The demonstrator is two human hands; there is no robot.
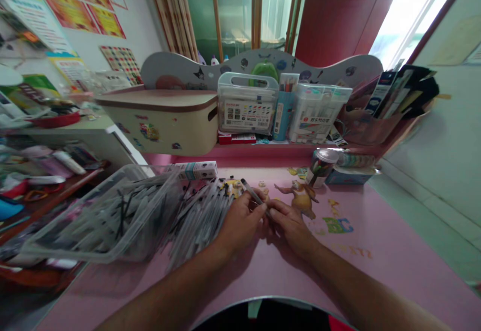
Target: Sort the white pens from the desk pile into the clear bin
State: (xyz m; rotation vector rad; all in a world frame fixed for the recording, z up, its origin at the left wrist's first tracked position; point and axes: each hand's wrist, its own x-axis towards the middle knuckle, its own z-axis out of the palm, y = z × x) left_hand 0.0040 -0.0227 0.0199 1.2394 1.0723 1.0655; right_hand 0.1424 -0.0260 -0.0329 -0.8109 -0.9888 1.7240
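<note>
Over the pink desk, my left hand [240,221] closes its fingers around a slim, clear-barrelled pen [250,190] whose dark end points up and away to the left. My right hand [291,223] pinches the same pen near its lower end, which the fingers hide. Just left of my hands lies a spread pile of similar clear pens [201,218], many with black tips. Beyond that pile stands a clear plastic bin [108,257] of translucent and black pen parts, too blurred to tell apart.
A small white box [199,170] lies behind the pens. Along the raised shelf are a beige lidded storage box [169,125], a marker case [248,105], a blue pencil holder [282,115] and another marker box [317,113]. A jar [321,166] and a blue box [349,176] stand at the back right.
</note>
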